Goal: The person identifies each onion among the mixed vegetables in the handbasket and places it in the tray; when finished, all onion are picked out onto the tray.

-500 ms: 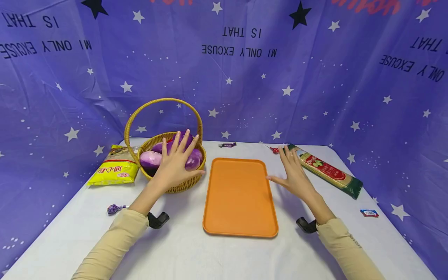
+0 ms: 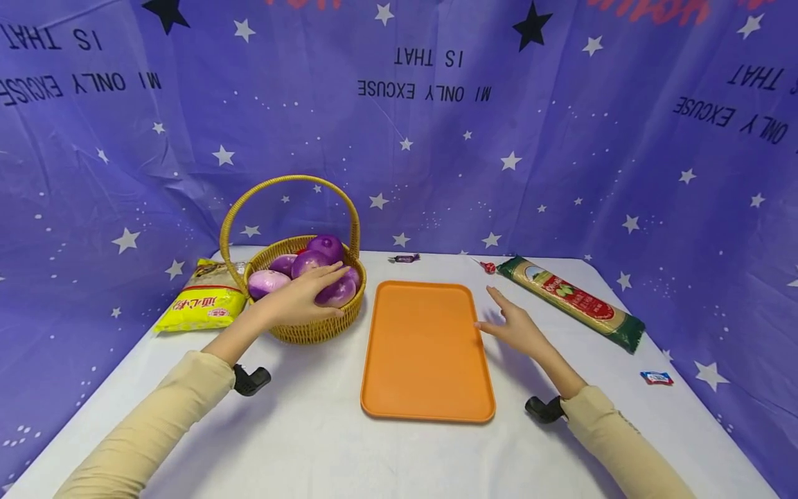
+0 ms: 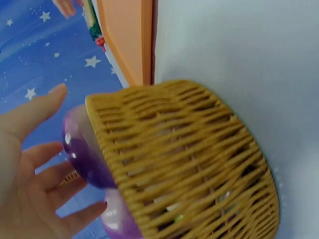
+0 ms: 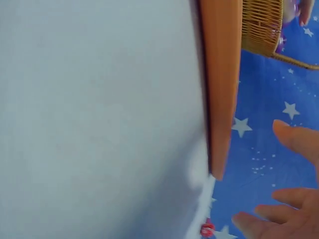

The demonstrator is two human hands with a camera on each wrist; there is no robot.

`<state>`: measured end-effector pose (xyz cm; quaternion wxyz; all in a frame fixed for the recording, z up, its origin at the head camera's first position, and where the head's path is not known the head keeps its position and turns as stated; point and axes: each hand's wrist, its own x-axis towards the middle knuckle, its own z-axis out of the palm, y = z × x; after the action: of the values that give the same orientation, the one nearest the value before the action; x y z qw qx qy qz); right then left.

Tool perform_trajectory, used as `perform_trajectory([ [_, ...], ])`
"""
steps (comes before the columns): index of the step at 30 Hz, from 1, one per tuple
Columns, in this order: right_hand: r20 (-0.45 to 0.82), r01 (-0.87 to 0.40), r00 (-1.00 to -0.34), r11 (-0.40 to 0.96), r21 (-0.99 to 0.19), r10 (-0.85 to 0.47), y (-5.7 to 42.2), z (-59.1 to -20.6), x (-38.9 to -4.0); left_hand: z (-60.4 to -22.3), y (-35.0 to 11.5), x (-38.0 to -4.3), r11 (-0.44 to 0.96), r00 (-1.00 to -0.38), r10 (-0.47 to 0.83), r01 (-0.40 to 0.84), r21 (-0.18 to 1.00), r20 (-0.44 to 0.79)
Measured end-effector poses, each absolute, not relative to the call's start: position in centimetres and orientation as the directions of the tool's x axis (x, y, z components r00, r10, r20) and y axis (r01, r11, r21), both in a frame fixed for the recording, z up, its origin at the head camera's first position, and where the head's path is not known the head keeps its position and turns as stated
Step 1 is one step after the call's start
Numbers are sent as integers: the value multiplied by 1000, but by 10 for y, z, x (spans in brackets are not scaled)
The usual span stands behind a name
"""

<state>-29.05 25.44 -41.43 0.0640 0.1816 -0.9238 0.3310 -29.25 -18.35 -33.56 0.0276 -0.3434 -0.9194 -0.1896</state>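
Note:
My left hand (image 2: pixel 299 299) hovers over the front of a wicker basket (image 2: pixel 314 334), its fingers stretched across the contents and gripping nothing. Inside lie several glossy purple, onion-like vegetables (image 2: pixel 325 246). In the left wrist view the thumb stands apart, and the fingers (image 3: pixel 50 177) spread beside a purple vegetable (image 3: pixel 87 149) that bulges above the basket rim. An orange tray (image 2: pixel 427 353) lies flat at the middle of the table. By its right edge, my right hand (image 2: pixel 516 329) is held with thumb and fingers apart, holding nothing.
A yellow bag (image 2: pixel 202 305) sits left of the basket. On the right lies a long green-ended packet (image 2: pixel 570 298), with a red lollipop (image 2: pixel 488 267) at its far end. Small wrapped sweets include a dark one (image 2: pixel 405 258) at the back and a blue-red one (image 2: pixel 657 378).
My left hand has lowered and turned sideways over the basket, uncovering more purple vegetables. Its forearm now hides the purple lollipop at left. The right hand has dropped slightly toward me.

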Motion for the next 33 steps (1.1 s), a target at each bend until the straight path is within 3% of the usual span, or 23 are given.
perform_trajectory([
  [7,124,-281,-949,599,-750,-290,257,-425,-296,-329,-192,-306,628,-709,695,680,378,121],
  [14,29,-208,-940,505,-838,-340,254,-427,-300,-326,-193,-317,599,-663,739,729,330,122],
  [27,-8,-178,-943,525,-832,-333,251,-427,-304,-307,-181,-314,612,-686,690,723,321,229],
  [33,-64,-132,-948,569,-812,-311,250,-425,-306,-300,-143,-311,545,-623,727,780,309,289],
])
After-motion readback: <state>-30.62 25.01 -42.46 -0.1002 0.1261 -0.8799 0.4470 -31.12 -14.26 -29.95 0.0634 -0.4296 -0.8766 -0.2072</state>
